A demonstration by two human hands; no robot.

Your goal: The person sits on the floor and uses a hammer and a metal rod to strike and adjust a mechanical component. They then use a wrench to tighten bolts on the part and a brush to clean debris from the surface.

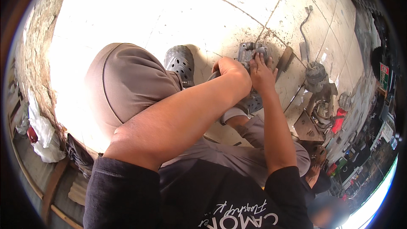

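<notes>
A grey cast-metal machine part [246,52], with rounded bosses along its far edge, lies on the pale tiled floor ahead of my feet. My right hand [262,71] is laid over its right side, fingers bent down onto the metal and holding it. Close by on the left, my left hand [231,65] is closed, its wrist bent toward the part. Something dark shows below that fist, but its kind is hidden by the hand and forearm. A flat brush-like tool with a wooden back [285,61] rests on the floor right of my right hand.
A dark motor-like part [316,76] with a cable stands to the right. Beyond it are a rusty metal box [308,126] and a red object [338,120]. My grey clog [179,61] is left of the hands. Another person [316,178] sits at lower right. White plastic bags [43,133] hang far left.
</notes>
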